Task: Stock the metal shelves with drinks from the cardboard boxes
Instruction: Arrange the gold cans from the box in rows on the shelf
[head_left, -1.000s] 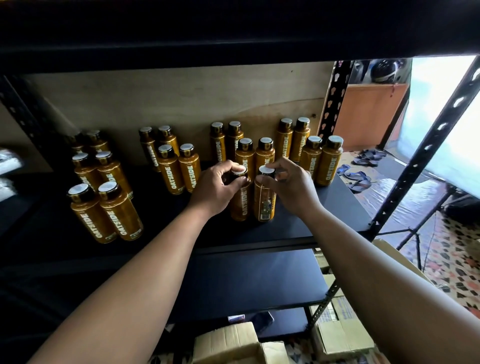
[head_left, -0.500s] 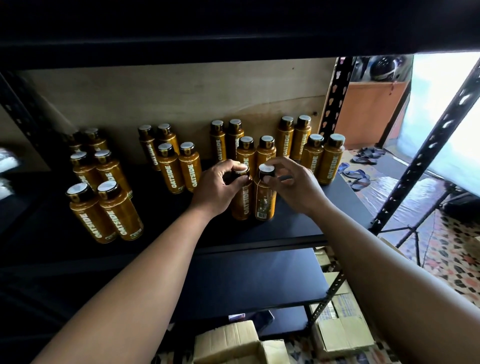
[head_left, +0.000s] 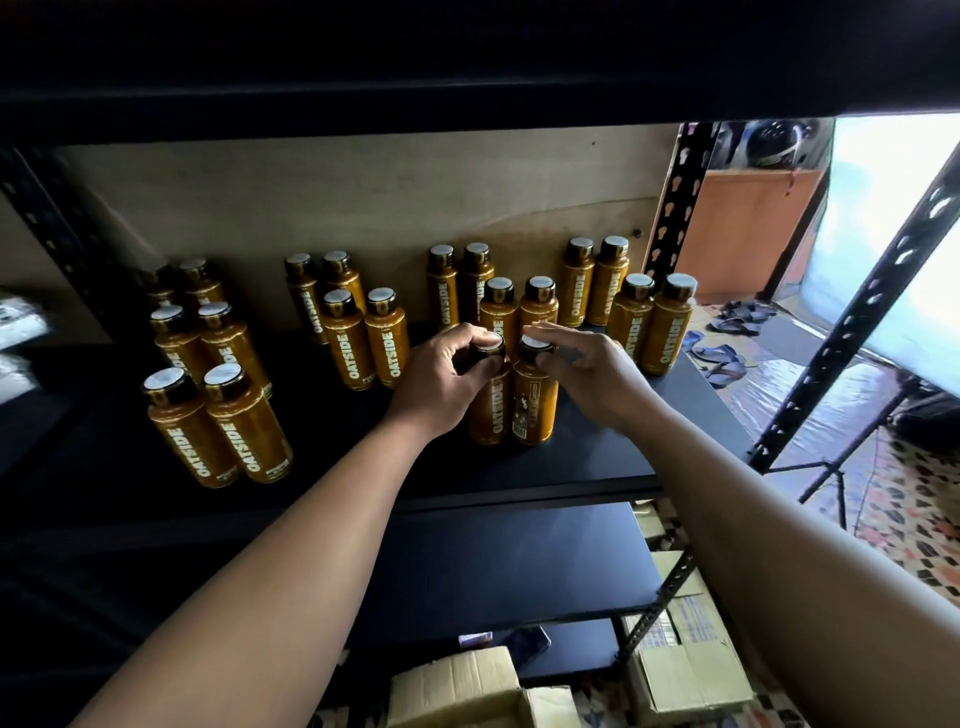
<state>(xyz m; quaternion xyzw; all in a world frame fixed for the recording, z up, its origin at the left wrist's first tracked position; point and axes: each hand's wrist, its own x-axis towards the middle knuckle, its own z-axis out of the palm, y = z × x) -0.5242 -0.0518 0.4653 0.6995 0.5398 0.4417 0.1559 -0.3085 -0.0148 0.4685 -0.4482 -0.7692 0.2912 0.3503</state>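
On the black metal shelf (head_left: 597, 457), in the head view, two amber drink bottles are seen standing upright and side by side, touching, a little in front of the rows behind them. The left bottle (head_left: 491, 410) is gripped at its dark cap by the left hand (head_left: 447, 374), whose fingers are curled closely round the cap and neck, so that only part of the white cap top is left showing. The right bottle (head_left: 535, 405) is held at its cap by the right hand (head_left: 597, 374); its fingers are only slightly bent and are set round the cap, the forefinger behind it and the thumb at the neck.

Further bottles of the same kind (head_left: 363, 338) are lined up in pairs across the shelf, from the dim left end to the right edge, each marked OATSIDE. A plywood back panel (head_left: 363, 208) is seen behind them. Below, a lower shelf (head_left: 509, 561) is visible, and beneath it cardboard boxes (head_left: 457, 680) are stacked on the floor. To the right, a perforated black upright (head_left: 852, 332) is crossed by bright light, and sandals (head_left: 722, 358) are left lying on the floor near it.
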